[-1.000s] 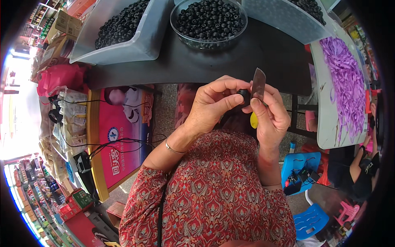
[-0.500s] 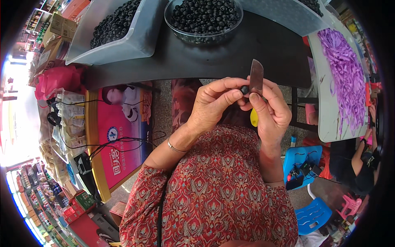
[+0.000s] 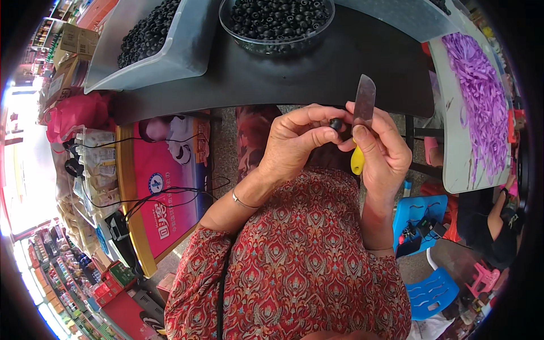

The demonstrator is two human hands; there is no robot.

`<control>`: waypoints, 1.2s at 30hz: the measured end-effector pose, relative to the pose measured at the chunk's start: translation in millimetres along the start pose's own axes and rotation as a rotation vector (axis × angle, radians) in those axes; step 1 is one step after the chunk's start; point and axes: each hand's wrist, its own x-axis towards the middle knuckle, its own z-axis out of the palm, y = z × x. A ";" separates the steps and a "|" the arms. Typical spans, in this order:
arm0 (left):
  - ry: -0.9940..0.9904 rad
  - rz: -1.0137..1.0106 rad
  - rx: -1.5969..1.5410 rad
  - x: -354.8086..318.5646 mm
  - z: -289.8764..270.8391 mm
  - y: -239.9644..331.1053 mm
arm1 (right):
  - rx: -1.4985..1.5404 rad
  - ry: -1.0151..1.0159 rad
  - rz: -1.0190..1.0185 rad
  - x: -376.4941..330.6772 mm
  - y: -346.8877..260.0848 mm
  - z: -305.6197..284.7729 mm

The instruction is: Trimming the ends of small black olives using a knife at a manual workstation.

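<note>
"As the eye passes left to right, what is done and what is left?"

"Beyond the left hand (image 3: 294, 139), a plastic bin (image 3: 178, 65) and a clear bowl (image 3: 258, 47) hold many black pieces (image 3: 277, 20); whether worked cannot be told. That hand pinches a single black piece (image 3: 335, 123), apparently unfinished, just beside the knife (image 3: 365, 101) gripped in the right hand (image 3: 384, 150)."

"And the writing?"

"Left of both hands, a pink panel (image 3: 181, 181) bears pale lettering (image 3: 163, 225) and a round emblem (image 3: 156, 182); the knife shows none legible."
</note>
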 end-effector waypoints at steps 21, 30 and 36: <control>-0.139 0.066 -0.217 -7.6 -9.7 -0.9 | 0.005 -0.085 -0.001 -2.1 -19.3 9.8; -0.108 0.084 -0.182 -8.5 -8.3 -3.3 | 0.021 -0.084 0.036 -5.3 -18.0 10.2; -0.105 0.070 -0.157 -8.8 -14.2 -4.9 | 0.022 -0.116 0.064 -6.6 -16.2 7.9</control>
